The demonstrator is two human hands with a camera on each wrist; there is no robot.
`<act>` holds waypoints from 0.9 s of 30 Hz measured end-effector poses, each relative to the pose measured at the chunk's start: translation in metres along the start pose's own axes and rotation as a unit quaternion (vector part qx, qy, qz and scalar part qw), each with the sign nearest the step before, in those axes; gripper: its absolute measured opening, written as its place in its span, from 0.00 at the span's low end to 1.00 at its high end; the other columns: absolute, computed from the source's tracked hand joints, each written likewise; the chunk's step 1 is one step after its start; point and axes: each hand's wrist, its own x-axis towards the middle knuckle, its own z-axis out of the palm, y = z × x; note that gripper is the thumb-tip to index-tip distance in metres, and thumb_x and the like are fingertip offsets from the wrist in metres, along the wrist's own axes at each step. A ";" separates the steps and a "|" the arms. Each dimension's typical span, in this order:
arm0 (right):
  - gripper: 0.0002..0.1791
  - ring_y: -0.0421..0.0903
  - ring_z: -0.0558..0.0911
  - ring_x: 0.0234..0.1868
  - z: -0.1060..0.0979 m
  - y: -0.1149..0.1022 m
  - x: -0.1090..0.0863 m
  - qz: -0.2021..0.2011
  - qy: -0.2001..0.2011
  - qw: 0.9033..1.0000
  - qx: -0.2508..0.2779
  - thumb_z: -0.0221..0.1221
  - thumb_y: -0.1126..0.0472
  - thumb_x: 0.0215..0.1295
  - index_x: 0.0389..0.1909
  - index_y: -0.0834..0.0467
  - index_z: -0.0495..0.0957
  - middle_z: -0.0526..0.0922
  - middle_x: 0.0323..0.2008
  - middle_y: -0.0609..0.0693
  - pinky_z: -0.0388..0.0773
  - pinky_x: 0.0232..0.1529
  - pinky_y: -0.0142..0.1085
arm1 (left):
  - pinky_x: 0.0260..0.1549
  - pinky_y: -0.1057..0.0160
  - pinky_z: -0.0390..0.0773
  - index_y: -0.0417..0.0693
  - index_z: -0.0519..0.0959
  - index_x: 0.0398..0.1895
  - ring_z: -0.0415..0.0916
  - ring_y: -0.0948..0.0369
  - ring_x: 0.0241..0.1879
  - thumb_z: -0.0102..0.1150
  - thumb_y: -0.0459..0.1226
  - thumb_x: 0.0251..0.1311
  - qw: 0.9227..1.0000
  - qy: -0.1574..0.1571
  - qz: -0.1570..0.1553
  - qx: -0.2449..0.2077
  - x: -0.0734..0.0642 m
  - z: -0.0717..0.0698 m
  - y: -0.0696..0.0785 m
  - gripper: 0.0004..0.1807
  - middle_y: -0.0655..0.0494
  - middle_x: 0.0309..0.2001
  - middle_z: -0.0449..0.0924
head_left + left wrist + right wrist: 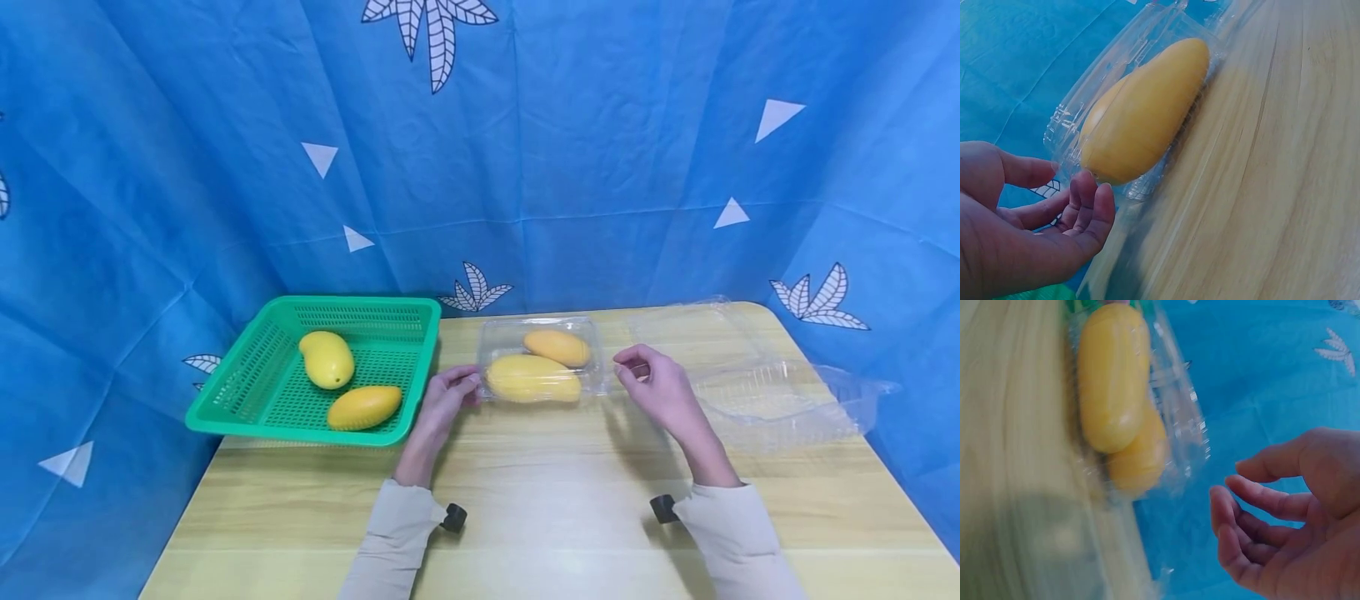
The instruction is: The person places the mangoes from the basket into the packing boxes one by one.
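Observation:
A clear plastic clamshell box (501, 337) lies on the table with its lid over two fruits. The nearer is a long yellow mango (531, 379); behind it lies a smaller, more orange mango (558, 347). My left hand (447, 398) is at the box's left edge, its fingertips right at the plastic and loosely bent. In the left wrist view, thumb and fingers stand apart near the box corner. Off the box's right side, my right hand (660, 385) hovers with relaxed, bent fingers. In the right wrist view nothing lies between its thumb and fingers.
To the left stands a green plastic basket (300, 432) with a pale yellow mango (327, 360) and an orange-yellow one (365, 407) inside. At the right, an opened clear plastic box (787, 400) reaches the table's right edge. A blue curtain (600, 158) hangs behind the wooden table (547, 508).

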 end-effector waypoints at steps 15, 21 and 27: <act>0.14 0.62 0.87 0.40 0.015 -0.020 -0.006 -0.007 -0.112 0.982 0.149 0.59 0.67 0.73 0.52 0.74 0.77 0.86 0.42 0.66 0.87 0.39 0.44 | 0.40 0.62 0.83 0.30 0.76 0.62 0.78 0.60 0.33 0.55 0.29 0.72 1.000 -0.008 -0.013 -0.001 0.001 -0.001 -0.003 0.18 0.46 0.39 0.81; 0.15 0.60 0.87 0.39 0.030 -0.026 -0.009 -0.016 -0.144 0.975 0.168 0.59 0.66 0.73 0.51 0.75 0.78 0.86 0.38 0.64 0.86 0.41 0.49 | 0.40 0.64 0.84 0.34 0.74 0.65 0.79 0.59 0.35 0.56 0.29 0.72 1.000 -0.002 -0.028 0.004 0.002 0.000 -0.001 0.21 0.46 0.40 0.82; 0.13 0.63 0.86 0.39 0.051 -0.032 -0.013 -0.024 -0.200 0.961 0.191 0.60 0.67 0.72 0.48 0.75 0.79 0.85 0.39 0.68 0.86 0.44 0.49 | 0.41 0.61 0.84 0.35 0.75 0.64 0.79 0.59 0.35 0.56 0.30 0.72 1.000 -0.002 -0.026 0.006 0.002 -0.001 -0.001 0.19 0.47 0.38 0.83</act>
